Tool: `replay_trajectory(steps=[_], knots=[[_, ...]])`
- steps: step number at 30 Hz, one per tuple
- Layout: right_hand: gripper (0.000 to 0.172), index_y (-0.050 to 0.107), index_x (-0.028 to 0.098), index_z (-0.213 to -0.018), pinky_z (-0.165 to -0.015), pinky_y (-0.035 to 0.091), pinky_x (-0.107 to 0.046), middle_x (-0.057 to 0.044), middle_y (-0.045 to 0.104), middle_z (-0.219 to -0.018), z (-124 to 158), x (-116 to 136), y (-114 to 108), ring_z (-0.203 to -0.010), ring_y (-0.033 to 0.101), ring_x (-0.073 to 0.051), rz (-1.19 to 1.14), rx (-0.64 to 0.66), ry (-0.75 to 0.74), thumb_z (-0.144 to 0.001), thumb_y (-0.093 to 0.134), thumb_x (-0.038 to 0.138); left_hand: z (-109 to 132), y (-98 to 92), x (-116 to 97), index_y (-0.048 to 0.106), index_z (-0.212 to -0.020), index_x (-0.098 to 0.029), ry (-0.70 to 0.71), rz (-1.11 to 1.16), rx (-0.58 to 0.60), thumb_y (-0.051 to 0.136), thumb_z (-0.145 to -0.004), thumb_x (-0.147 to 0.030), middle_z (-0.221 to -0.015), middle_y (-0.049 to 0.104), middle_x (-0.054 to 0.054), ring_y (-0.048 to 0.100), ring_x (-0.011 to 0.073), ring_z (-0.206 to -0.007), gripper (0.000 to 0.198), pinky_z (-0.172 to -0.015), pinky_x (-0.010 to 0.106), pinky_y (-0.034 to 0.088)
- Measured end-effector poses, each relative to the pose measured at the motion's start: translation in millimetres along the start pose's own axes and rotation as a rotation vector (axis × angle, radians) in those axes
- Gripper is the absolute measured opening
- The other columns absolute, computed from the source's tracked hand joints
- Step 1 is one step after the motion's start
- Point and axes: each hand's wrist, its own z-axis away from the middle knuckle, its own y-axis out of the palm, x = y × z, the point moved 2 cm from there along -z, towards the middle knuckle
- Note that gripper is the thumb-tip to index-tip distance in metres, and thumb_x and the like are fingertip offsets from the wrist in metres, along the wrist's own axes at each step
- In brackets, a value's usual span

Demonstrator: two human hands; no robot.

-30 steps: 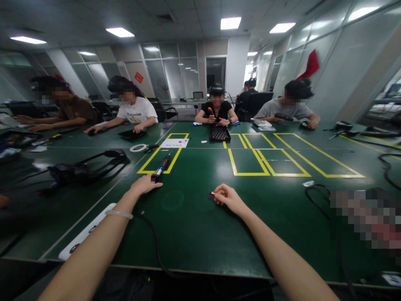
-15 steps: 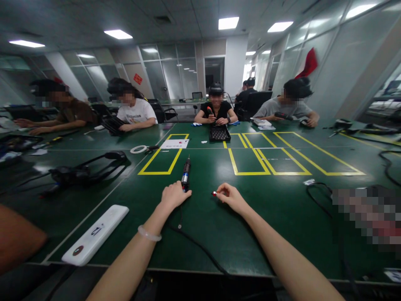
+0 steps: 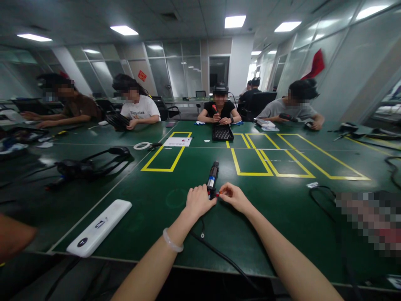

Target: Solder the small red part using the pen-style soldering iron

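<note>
My left hand (image 3: 199,201) is closed around the lower part of a corded electric screwdriver (image 3: 213,173). The tool has a dark front end, a silver section and a blue band, and its tip points away from me. Close to its right side, my right hand (image 3: 234,197) pinches a small red piece (image 3: 218,194). This piece meets the tool's lower end in the picture; whether they touch I cannot tell. A black cable (image 3: 225,253) runs below my hands towards the table's front edge, and a short cord with a small metal ring (image 3: 202,235) hangs by my left wrist.
Left of me lie a white power bank-like case (image 3: 99,228) and a black headset with straps (image 3: 90,165). Yellow tape outlines (image 3: 253,174) mark the green table. Across it, a co-worker sits behind a black tray (image 3: 223,139). A blurred-out object (image 3: 372,213) is at right.
My left hand has carried the electric screwdriver to the right, up to the small red piece in my right hand. The right hand has barely moved. The view has shifted slightly.
</note>
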Motion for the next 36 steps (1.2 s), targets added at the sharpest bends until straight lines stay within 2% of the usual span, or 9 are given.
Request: replay_trajectory(steps=[6,9,15,20,27,30,33,36], knots=[[0.015,0.055,0.018,-0.085,-0.056,0.038,-0.023,0.001,0.057,-0.074,2.6,5.9,6.5,-0.059,0.048,-0.011,0.068,-0.005,-0.043,-0.079,0.061,0.030,4.4,-1.2,-0.7,0.047,-0.123,-0.014,-0.004,0.003,-0.010,0.047,-0.077,-0.063,-0.109,0.059,0.015,0.054,0.0306,-0.103,0.067,-0.087,0.040,0.037],[0.009,0.058,0.018,-0.084,-0.058,0.038,-0.024,0.000,0.056,-0.074,3.0,7.4,9.0,-0.061,0.048,-0.012,0.177,-0.012,-0.087,-0.081,0.060,0.027,5.2,-0.3,-1.7,0.044,-0.128,-0.016,-0.017,0.012,-0.005,0.048,-0.075,-0.064,-0.114,0.056,0.017,0.053,0.0311,-0.105,0.072,-0.086,0.040,0.038],[0.005,0.064,0.020,-0.083,-0.066,0.041,-0.026,-0.003,0.054,-0.084,2.5,7.5,11.4,-0.071,0.052,-0.014,0.349,-0.053,-0.159,-0.082,0.059,0.020,4.0,0.9,-2.7,0.042,-0.131,-0.017,-0.013,0.018,0.020,0.046,-0.076,-0.065,-0.115,0.054,0.018,0.053,0.0317,-0.105,0.073,-0.084,0.041,0.040],[0.009,0.066,0.019,-0.080,-0.065,0.040,-0.026,-0.002,0.056,-0.076,3.5,12.7,11.2,-0.069,0.053,-0.015,0.399,-0.060,-0.166,-0.084,0.058,0.021,2.6,3.4,-2.6,0.040,-0.133,-0.014,-0.011,0.030,0.014,0.044,-0.077,-0.066,-0.116,0.054,0.019,0.053,0.0332,-0.105,0.076,-0.085,0.042,0.039],[0.013,0.066,0.019,-0.083,-0.064,0.041,-0.025,-0.003,0.058,-0.079,6.1,21.2,10.0,-0.069,0.054,-0.014,0.369,-0.033,-0.169,-0.086,0.054,0.023,2.5,-1.4,-6.5,0.046,-0.127,-0.013,-0.039,0.011,0.006,0.042,-0.081,-0.060,-0.114,0.055,0.019,0.054,0.0324,-0.105,0.066,-0.086,0.041,0.039],[0.013,0.066,0.019,-0.089,-0.066,0.042,-0.025,-0.003,0.060,-0.083,5.5,17.8,10.4,-0.072,0.055,-0.014,0.320,-0.019,-0.149,-0.086,0.054,0.023,1.9,-3.9,-8.4,0.049,-0.123,-0.012,-0.054,0.003,0.006,0.041,-0.082,-0.059,-0.111,0.057,0.019,0.055,0.0326,-0.104,0.063,-0.084,0.041,0.039],[0.022,0.061,0.020,-0.105,-0.068,0.044,-0.026,-0.003,0.062,-0.087,4.6,11.5,10.0,-0.076,0.057,-0.015,0.242,-0.054,-0.109,-0.086,0.053,0.024,1.0,-4.5,-7.4,0.051,-0.120,-0.014,-0.063,0.004,0.006,0.042,-0.082,-0.057,-0.108,0.058,0.018,0.056,0.0312,-0.101,0.058,-0.082,0.040,0.041],[0.020,0.061,0.019,-0.103,-0.067,0.044,-0.026,-0.002,0.062,-0.083,4.5,8.0,9.0,-0.073,0.056,-0.014,0.224,-0.063,-0.078,-0.086,0.052,0.024,0.1,-5.4,-3.4,0.053,-0.115,-0.016,-0.051,0.008,0.014,0.041,-0.082,-0.058,-0.106,0.058,0.016,0.057,0.0303,-0.099,0.054,-0.081,0.039,0.041]])
